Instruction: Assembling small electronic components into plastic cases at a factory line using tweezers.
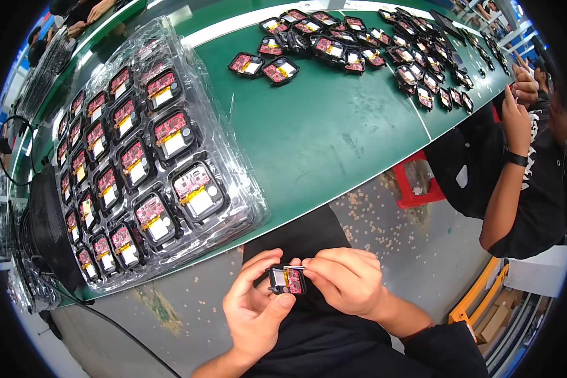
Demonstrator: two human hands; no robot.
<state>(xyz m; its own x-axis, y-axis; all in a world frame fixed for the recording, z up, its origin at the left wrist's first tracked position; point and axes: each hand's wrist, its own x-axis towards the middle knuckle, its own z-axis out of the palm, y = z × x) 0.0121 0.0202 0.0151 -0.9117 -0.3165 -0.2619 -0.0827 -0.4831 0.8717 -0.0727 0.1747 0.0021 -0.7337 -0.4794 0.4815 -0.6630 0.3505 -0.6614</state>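
Observation:
Over my lap, my left hand is closed on a small black device housing, gripping it by its edges between thumb and fingers. Inside the housing show a red circuit board, a strip of yellow tape and a silver-white block. Closed in a pinch, my right hand holds a thin metal tool that looks like tweezers. Its tip lies across the upper edge of the housing; whether it grips anything there is too small to tell.
A clear plastic tray holding rows of similar housings sits on the green table at the left. Loose housings lie in a heap at the far side. Another person works at the right, by a red stool.

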